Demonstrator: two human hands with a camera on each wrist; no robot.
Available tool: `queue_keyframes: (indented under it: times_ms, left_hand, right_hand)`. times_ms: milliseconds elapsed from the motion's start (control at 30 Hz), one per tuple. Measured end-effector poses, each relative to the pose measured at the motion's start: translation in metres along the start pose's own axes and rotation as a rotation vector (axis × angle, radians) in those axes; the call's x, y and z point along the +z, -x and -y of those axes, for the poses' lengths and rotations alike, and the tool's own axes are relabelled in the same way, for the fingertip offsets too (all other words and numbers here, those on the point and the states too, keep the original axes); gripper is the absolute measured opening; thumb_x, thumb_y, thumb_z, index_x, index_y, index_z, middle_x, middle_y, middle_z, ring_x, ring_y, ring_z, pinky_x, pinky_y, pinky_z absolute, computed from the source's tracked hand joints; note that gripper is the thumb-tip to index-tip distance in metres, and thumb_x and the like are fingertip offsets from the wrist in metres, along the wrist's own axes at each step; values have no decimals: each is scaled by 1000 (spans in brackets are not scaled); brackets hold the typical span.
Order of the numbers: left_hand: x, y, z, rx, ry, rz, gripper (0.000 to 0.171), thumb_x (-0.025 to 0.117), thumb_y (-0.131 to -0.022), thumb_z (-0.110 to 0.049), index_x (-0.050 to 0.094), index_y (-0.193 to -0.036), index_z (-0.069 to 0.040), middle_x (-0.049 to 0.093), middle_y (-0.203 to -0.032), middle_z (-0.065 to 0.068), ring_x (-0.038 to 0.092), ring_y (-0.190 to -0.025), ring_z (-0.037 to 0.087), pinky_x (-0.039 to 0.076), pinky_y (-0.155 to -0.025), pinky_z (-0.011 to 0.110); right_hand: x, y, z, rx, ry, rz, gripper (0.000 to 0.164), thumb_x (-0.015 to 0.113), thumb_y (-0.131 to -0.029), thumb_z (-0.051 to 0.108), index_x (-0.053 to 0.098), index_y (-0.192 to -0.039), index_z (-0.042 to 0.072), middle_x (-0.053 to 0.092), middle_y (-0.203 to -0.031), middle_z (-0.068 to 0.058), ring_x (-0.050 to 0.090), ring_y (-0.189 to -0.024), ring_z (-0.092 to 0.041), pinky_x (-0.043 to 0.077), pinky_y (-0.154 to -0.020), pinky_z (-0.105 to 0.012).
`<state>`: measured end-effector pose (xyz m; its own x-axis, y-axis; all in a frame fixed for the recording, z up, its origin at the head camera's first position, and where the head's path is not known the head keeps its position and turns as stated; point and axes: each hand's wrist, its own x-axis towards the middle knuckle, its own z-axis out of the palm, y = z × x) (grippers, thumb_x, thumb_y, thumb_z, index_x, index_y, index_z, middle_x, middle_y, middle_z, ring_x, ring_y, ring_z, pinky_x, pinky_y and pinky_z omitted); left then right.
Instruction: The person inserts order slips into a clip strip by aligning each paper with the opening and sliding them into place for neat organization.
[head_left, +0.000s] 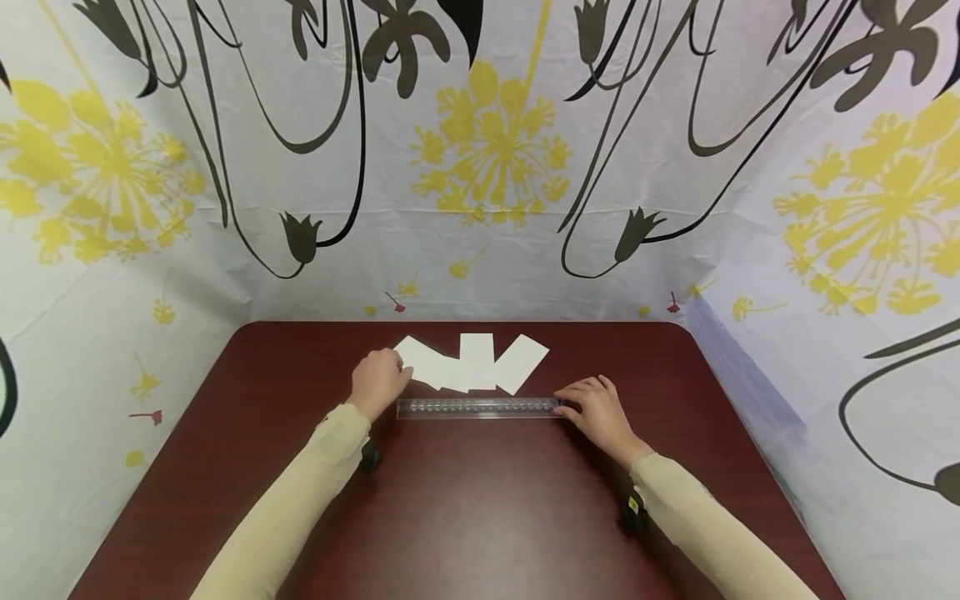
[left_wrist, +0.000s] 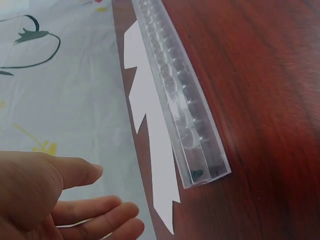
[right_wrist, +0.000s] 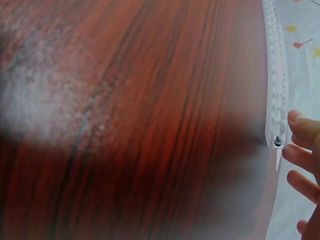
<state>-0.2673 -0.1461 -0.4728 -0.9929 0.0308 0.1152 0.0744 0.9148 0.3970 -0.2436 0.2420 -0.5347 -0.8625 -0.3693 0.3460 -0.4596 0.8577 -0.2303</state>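
A long clear plastic strip (head_left: 480,407) with rows of round bumps lies crosswise on the table. Behind it several blank white cards (head_left: 477,360) are fanned out, some overlapping. My left hand (head_left: 380,382) is beside the leftmost card; in the left wrist view its thumb and fingers (left_wrist: 107,222) are apart with nothing between them, away from the strip's end (left_wrist: 200,175). My right hand (head_left: 602,414) is at the strip's right end, thumb and forefinger spread around it. The right wrist view shows the fingertips (right_wrist: 296,119) right by that end, loosely bent; whether they touch is unclear.
The dark red wooden table (head_left: 480,517) has rounded far corners. White cloth (head_left: 465,275) printed with flowers hangs behind it and along both sides. Dark wrist devices (head_left: 633,510) sit under the sleeves.
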Motion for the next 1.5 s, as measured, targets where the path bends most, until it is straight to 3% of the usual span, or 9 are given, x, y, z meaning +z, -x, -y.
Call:
queue_keyframes:
  times_ms: [167, 300, 400, 533, 667, 833, 1033, 1300, 1500]
  left_hand:
    - [4, -13, -2, -59, 3, 20, 51, 66, -90, -24, 36, -49, -16, 28, -48, -4, 30, -48, 14, 25, -43, 27]
    - [6, -23, -5, -110, -22, 28, 42, 67, -89, -25, 49, -54, -11, 48, -52, 3, 49, -51, 20, 38, -43, 32]
    - [9, -30, -6, -135, -38, 28, 32, 68, -88, -27, 62, -65, -5, 67, -68, 14, 65, -63, 29, 50, -50, 40]
    - [15, -38, -6, -119, -53, 43, 27, 69, -89, -24, 69, -73, -2, 74, -80, 18, 71, -72, 34, 57, -60, 47]
    - [22, -46, -5, -21, -77, 59, 16, 71, -88, -18, 76, -84, -4, 77, -88, 13, 72, -78, 31, 60, -67, 46]
    - [33, -59, 0, 218, -156, 72, 18, 74, -87, -11, 77, -104, -7, 77, -103, 9, 70, -94, 28, 60, -80, 43]
    - [47, -76, 10, 474, -281, 62, 23, 74, -85, -4, 76, -107, -11, 74, -105, 6, 63, -95, 27, 58, -81, 38]
    - [53, -84, 8, 542, -414, 120, 33, 69, -89, -4, 71, -120, -13, 70, -121, 4, 60, -112, 27, 55, -94, 41]
    - [54, -87, 9, 557, -447, 138, 33, 68, -88, -2, 71, -119, -14, 71, -120, 3, 60, -113, 25, 53, -96, 42]
  right_hand:
    - [2, -2, -2, -6, 20, 10, 27, 77, -85, 29, 77, -109, 16, 76, -109, -3, 64, -107, -24, 32, -112, -65]
    - [3, -4, -4, -8, 42, 12, 25, 77, -85, 27, 77, -107, 16, 76, -107, -2, 64, -105, -24, 33, -112, -65]
    - [3, -6, -6, -6, 57, 7, 23, 78, -84, 26, 78, -105, 17, 77, -104, -1, 64, -102, -23, 34, -111, -65]
    - [5, -8, -8, -15, 72, -7, 22, 79, -83, 25, 78, -103, 17, 77, -101, 0, 65, -100, -23, 36, -109, -65]
    - [6, -9, -9, -22, 74, -17, 22, 80, -82, 24, 79, -103, 17, 77, -100, -1, 65, -99, -23, 36, -109, -65]
    - [4, -10, -9, -18, 63, -28, 21, 80, -81, 23, 79, -102, 17, 78, -99, -1, 65, -99, -24, 36, -109, -65]
    - [5, -10, -9, -11, 46, -17, 20, 79, -83, 23, 79, -102, 17, 78, -99, -1, 65, -99, -23, 36, -110, -65]
    - [7, -8, -7, -8, 15, -34, 19, 80, -82, 21, 79, -101, 17, 78, -98, -1, 65, -98, -23, 36, -109, -65]
    - [9, -7, -5, 7, 0, -18, 17, 78, -84, 22, 79, -101, 17, 77, -99, 0, 65, -99, -23, 35, -110, -65]
